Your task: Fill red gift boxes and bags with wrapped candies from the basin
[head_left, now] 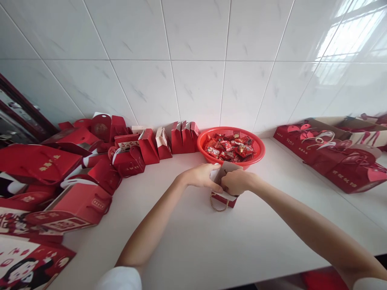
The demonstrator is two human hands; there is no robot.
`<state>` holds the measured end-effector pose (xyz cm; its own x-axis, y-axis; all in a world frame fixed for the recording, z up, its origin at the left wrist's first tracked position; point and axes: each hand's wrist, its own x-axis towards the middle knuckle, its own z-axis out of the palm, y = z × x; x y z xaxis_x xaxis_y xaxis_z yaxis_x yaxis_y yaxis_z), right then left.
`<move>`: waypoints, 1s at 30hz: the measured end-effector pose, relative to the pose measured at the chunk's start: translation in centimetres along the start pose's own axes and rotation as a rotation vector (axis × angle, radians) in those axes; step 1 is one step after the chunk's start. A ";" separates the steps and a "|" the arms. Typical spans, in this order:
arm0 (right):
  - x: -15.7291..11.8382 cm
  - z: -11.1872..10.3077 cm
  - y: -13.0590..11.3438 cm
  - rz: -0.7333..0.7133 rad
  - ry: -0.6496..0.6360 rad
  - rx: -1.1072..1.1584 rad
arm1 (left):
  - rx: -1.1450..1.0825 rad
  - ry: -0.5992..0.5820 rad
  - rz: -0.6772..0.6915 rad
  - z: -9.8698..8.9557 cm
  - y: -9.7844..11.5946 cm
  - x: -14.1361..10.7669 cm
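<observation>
A small red gift box with a twisted rope handle stands on the white table, its pale top flaps open. My left hand grips the box's left side, thumb in front and fingers behind. The fingers of my right hand are curled down into the box opening; whatever they hold is hidden. Just behind the box sits a red plastic basket of wrapped candies.
Many red gift boxes crowd the left side, with several upright ones along the tiled wall. Open cartons holding more red boxes stand at the right. The white tabletop extends toward me.
</observation>
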<state>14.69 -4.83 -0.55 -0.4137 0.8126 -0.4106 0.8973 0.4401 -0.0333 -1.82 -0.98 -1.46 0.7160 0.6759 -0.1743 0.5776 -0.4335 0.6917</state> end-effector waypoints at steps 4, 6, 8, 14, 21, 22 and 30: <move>0.0 -0.7 0.2 -0.009 -0.019 0.034 | -0.015 -0.041 -0.035 -0.1 0.0 0.1; -0.1 -1.1 0.5 -0.015 0.014 0.068 | -0.017 -0.046 -0.014 -0.1 0.0 0.1; -0.2 -1.5 0.8 -0.023 0.072 0.093 | -0.030 -0.055 0.015 -0.2 0.1 0.0; -0.2 -1.9 1.4 -0.062 0.050 0.072 | -0.057 -0.061 0.033 -0.2 0.2 -0.1; -0.5 -1.4 1.4 -0.001 -0.029 0.057 | 0.001 -0.025 -0.016 -0.1 -0.1 0.1; -0.7 -1.4 1.4 -0.021 -0.034 0.074 | -0.004 -0.025 -0.020 0.0 -0.2 0.1; -0.4 -1.0 1.1 -0.052 -0.100 0.047 | 0.018 -0.033 -0.012 0.0 0.0 -0.1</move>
<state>15.73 -4.29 0.46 -0.4444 0.7460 -0.4959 0.8824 0.4600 -0.0987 -1.90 -1.00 -1.41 0.7211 0.6614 -0.2061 0.5935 -0.4363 0.6764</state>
